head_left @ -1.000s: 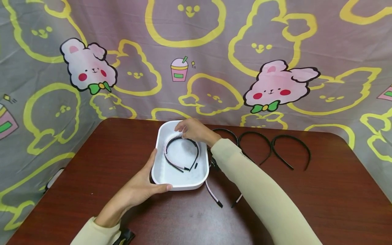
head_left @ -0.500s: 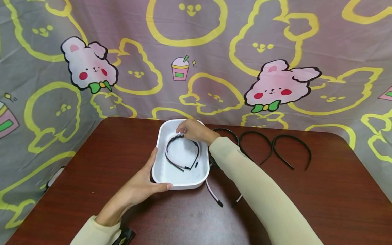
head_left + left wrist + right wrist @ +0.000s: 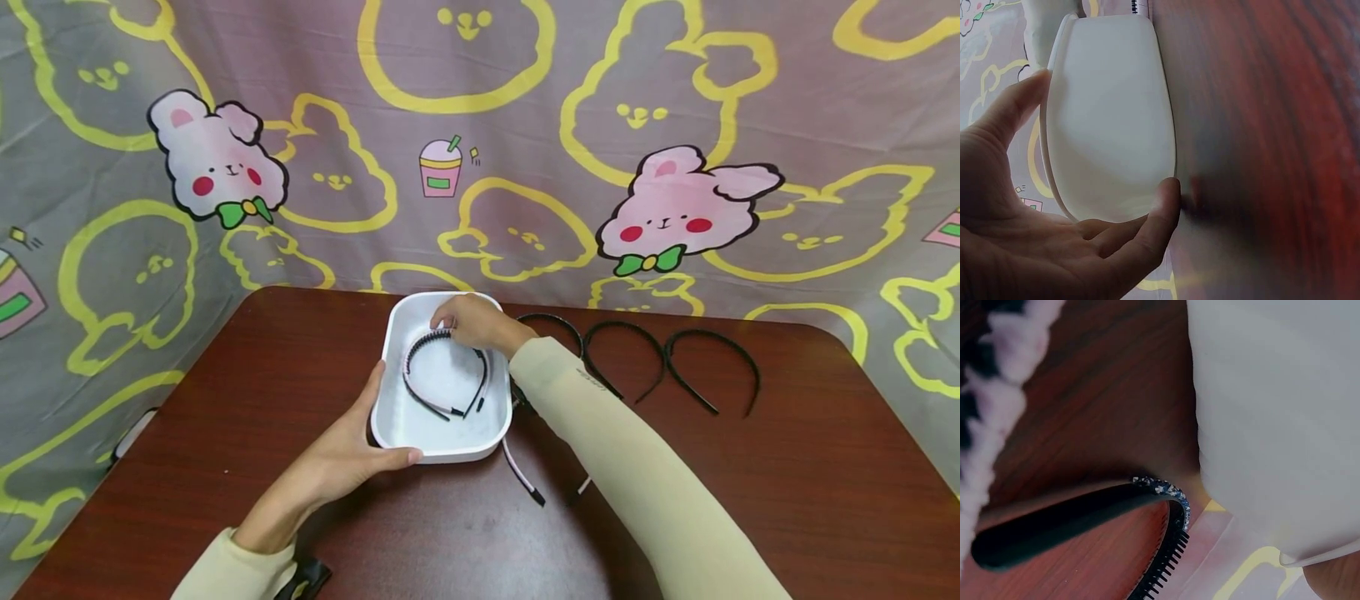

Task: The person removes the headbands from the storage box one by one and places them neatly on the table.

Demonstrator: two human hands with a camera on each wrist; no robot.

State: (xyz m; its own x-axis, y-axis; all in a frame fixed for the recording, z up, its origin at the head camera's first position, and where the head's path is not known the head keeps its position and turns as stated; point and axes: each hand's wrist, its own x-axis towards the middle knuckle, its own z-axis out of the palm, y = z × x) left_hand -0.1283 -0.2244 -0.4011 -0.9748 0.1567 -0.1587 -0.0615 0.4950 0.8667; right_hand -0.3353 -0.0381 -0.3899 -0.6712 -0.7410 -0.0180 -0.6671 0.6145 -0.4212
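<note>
A white plastic tray (image 3: 459, 456) stands at the far middle of the table. My left hand (image 3: 341, 462) grips its near left corner, the thumb along the front wall; in the left wrist view the fingers wrap the tray's side (image 3: 1110, 94). Inside the tray lie a black toothed headband (image 3: 430, 339) and a pale pink one, overlapping. My right hand (image 3: 480, 322) reaches over the right wall, fingers curled at the top of the black headband, seemingly pinching it; the contact is partly hidden. The right wrist view shows no fingers, only the tray's outer wall (image 3: 1279, 412).
Black headbands (image 3: 712, 333) lie in a row to the right. A pale pink headband (image 3: 522, 473) lies partly under my right arm. A glittery black headband (image 3: 1085, 519) is beside the tray. A dark object (image 3: 306, 581) sits by my left sleeve. A patterned curtain (image 3: 517, 108) hangs behind.
Almost nothing differs. My right forearm has shifted very slightly to the left; both hands stay at the tray and the headbands lie as before.
</note>
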